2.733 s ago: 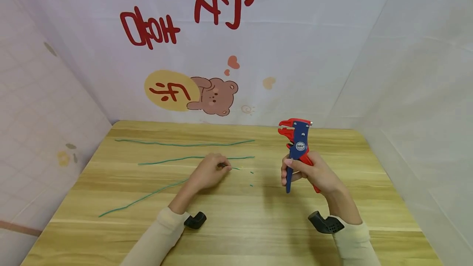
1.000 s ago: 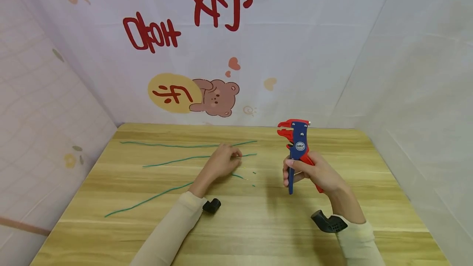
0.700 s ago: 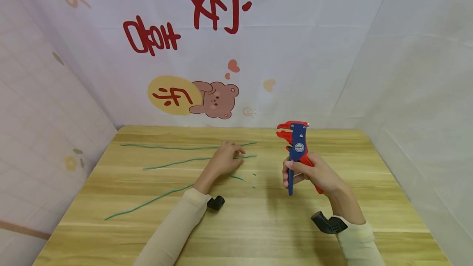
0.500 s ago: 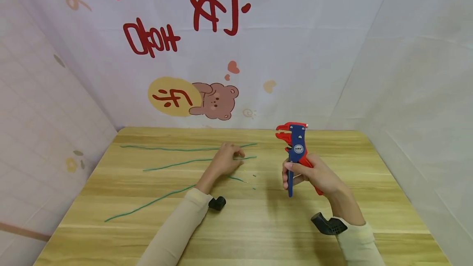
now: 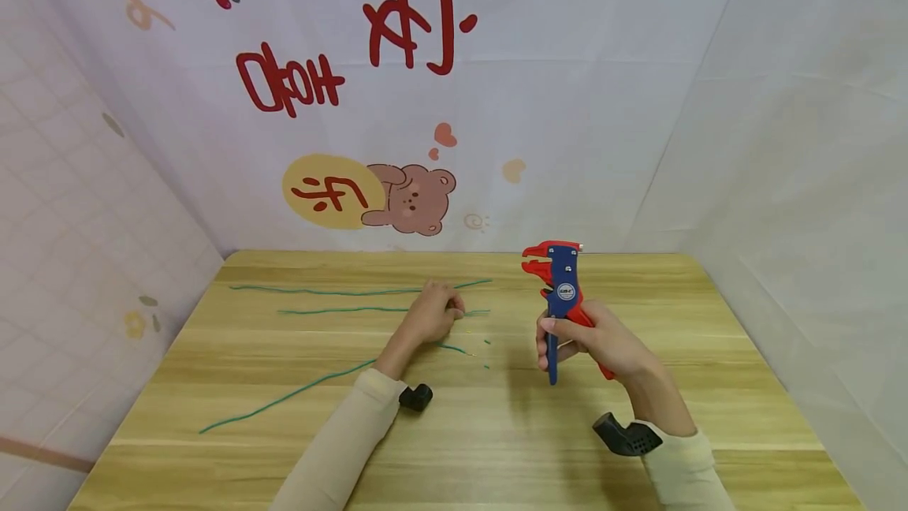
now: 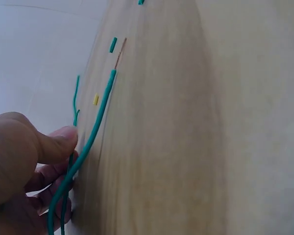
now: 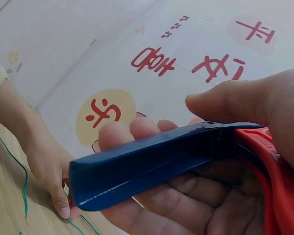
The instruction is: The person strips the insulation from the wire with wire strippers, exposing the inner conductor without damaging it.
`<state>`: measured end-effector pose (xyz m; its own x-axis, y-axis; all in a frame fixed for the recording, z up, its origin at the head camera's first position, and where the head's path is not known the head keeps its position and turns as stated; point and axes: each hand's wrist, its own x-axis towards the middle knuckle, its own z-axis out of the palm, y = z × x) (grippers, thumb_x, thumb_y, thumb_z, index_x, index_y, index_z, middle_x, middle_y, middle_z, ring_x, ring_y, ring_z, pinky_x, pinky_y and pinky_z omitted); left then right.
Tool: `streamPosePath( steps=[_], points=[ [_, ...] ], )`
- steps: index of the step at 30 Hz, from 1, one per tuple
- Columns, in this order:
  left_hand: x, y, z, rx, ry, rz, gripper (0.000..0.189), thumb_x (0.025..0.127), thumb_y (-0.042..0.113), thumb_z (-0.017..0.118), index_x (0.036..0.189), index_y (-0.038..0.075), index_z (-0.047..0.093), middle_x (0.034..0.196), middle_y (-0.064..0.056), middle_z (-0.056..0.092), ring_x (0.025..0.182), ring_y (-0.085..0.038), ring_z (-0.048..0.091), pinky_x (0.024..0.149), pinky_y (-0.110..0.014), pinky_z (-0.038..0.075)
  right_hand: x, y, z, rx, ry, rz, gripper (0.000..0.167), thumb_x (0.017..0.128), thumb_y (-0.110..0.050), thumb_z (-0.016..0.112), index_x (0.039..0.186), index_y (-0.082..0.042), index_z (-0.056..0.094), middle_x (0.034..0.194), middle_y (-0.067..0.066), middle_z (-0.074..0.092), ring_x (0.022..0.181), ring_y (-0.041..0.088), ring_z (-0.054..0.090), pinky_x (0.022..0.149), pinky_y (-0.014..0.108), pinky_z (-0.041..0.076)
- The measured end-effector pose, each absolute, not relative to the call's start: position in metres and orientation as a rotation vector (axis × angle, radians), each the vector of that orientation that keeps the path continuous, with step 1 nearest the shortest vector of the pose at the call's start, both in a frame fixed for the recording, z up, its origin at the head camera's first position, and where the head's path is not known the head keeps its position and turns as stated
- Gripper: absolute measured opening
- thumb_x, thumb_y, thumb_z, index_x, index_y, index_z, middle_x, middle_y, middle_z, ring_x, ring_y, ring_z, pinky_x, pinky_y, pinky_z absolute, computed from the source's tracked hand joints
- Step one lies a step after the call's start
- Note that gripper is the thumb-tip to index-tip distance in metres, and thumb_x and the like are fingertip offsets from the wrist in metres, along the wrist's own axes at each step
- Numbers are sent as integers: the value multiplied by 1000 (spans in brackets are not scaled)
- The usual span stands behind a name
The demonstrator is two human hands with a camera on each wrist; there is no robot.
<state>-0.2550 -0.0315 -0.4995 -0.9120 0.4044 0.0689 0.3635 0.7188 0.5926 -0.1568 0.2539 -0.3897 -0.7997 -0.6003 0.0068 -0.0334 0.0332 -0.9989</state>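
Note:
My left hand pinches the middle green wire near its right end, between thumb and fingers. In the left wrist view the thumb lies against that wire. Passing under the left forearm, the nearest green wire ends in bare copper. A third green wire lies farthest back, partly covered by the left hand. On the right, my right hand grips a red and blue wire stripper by its handles, held upright above the table with its jaws apart and nothing between them.
Two short green insulation pieces and a small yellow piece lie on the wooden table between the hands. White printed cloth stands behind the table and along both sides.
From the nearest wire, which now lies released, my left hand has moved back to the middle wire and taken hold of it. That wire now lies straighter. The right hand keeps the stripper.

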Motion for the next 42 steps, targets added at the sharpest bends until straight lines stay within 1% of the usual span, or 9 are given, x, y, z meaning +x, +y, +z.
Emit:
streamPosePath(
  steps=[4,9,11,13,17,24,29,36,42],
  points=[
    [-249,-34,-498,640,2818,1033,8,100,10,66,93,14,68,94,-1,65,97,-19,52,85,-36,47,-156,251,-392,-650,1879,-1819,27,108,-12,51,106,15,55,88,14,69,76,33,75,77,54,61],
    [-244,-37,-492,657,2777,1144,6,102,8,61,98,10,65,85,-2,65,79,-15,55,76,-32,48,-157,246,-392,-663,1869,-1823,30,108,-12,51,107,18,54,88,14,69,76,30,76,77,52,62],
    [-241,-39,-488,663,2771,1184,7,103,9,59,99,10,64,84,-1,63,76,-13,54,73,-30,48,-157,244,-393,-671,1871,-1834,29,107,-11,52,106,17,55,87,14,68,75,30,75,77,52,62],
    [-237,-41,-483,654,2758,1240,7,104,11,59,99,11,64,82,0,62,75,-12,54,71,-28,46,-157,242,-395,-680,1864,-1841,28,107,-11,51,105,17,55,87,14,68,75,30,75,76,52,62],
    [-228,-46,-470,619,2721,1385,5,102,11,63,99,11,67,81,1,60,74,-13,52,68,-25,43,-157,237,-397,-704,1841,-1837,28,107,-10,52,104,17,56,87,14,69,75,32,75,76,55,61],
    [-219,-50,-446,701,2718,1465,6,102,23,66,98,18,68,79,4,60,69,-14,45,66,-24,37,-157,235,-397,-712,1834,-1847,28,107,-9,52,104,18,55,87,15,69,74,33,75,75,56,60],
    [-213,-51,-434,730,2725,1508,6,101,21,67,96,20,69,77,4,59,66,-14,43,64,-24,36,-157,233,-396,-729,1839,-1830,25,107,-9,51,103,16,57,87,15,69,75,34,75,76,56,60],
    [-202,-54,-415,727,2760,1598,7,101,21,67,96,18,71,75,2,56,65,-12,42,62,-24,35,-157,229,-394,-731,1857,-1812,25,107,-9,52,103,14,57,87,16,68,75,33,75,76,56,60],
    [-193,-59,-400,768,2799,1698,8,98,20,70,91,23,72,69,5,53,62,-10,43,60,-22,35,-157,225,-394,-736,1847,-1802,25,106,-9,53,103,14,58,86,14,68,75,31,75,76,55,61]
  ],
)
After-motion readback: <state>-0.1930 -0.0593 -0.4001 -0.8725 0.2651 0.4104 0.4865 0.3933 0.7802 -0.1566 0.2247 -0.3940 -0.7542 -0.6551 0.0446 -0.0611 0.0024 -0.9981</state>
